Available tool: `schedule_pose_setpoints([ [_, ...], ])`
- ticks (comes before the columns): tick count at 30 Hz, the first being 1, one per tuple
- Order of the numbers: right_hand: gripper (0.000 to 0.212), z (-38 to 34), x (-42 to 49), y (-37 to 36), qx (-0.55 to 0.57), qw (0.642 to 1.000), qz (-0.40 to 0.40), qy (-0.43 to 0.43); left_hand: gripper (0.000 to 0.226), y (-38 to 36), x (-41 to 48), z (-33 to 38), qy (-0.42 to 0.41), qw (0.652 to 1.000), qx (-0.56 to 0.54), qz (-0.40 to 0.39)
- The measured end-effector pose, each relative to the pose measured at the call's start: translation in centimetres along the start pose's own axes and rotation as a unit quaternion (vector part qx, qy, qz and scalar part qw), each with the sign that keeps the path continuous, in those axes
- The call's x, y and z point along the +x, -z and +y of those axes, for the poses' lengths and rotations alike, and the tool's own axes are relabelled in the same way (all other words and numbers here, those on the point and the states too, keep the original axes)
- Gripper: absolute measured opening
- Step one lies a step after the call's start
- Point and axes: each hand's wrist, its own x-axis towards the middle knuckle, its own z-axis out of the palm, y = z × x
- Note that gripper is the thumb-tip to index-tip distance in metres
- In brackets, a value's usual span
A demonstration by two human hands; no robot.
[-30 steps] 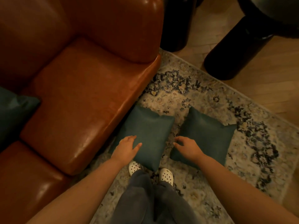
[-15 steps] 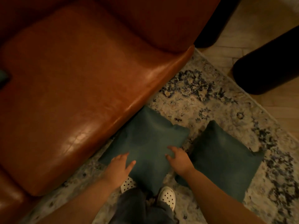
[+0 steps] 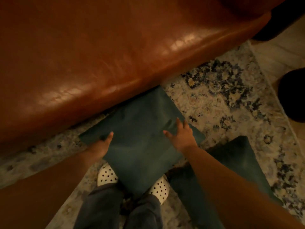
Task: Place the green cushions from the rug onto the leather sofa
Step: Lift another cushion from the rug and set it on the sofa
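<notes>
A green cushion (image 3: pixel 142 142) lies on the patterned rug (image 3: pixel 222 100) against the front of the brown leather sofa (image 3: pixel 115 47), its near corner over my shoes. My left hand (image 3: pixel 102 144) grips its left edge, thumb on top, fingers hidden beneath. My right hand (image 3: pixel 181 134) lies on its right side with thumb and fingers spread on the fabric. A second green cushion (image 3: pixel 239 162) sits on the rug to the right, partly behind my right forearm.
My white dotted shoes (image 3: pixel 107 175) stand on the rug under the cushion's corner. A dark round object (image 3: pixel 292 96) stands on the wooden floor at the right edge. Another dark shape (image 3: pixel 283 25) is beside the sofa's end.
My view has dropped closer to the floor. My hands have slid further onto the left cushion; the left hand now takes its edge, the right lies on its right side.
</notes>
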Motion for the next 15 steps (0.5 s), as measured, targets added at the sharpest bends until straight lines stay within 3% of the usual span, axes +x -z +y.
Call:
schedule_pose_setpoints([
  [8,0.123,0.2,8.4,-0.7,-0.022,0.999,-0.015,0.020,0.105,-4.6,6.1,-1.8,0.156,0.960,-0.218,0.083],
  [15,0.144,-1.4,12.3,-1.3,-0.003,0.999,-0.003,0.037,0.130,-4.9,10.6,-3.6,0.131,0.930,-0.334,0.084],
])
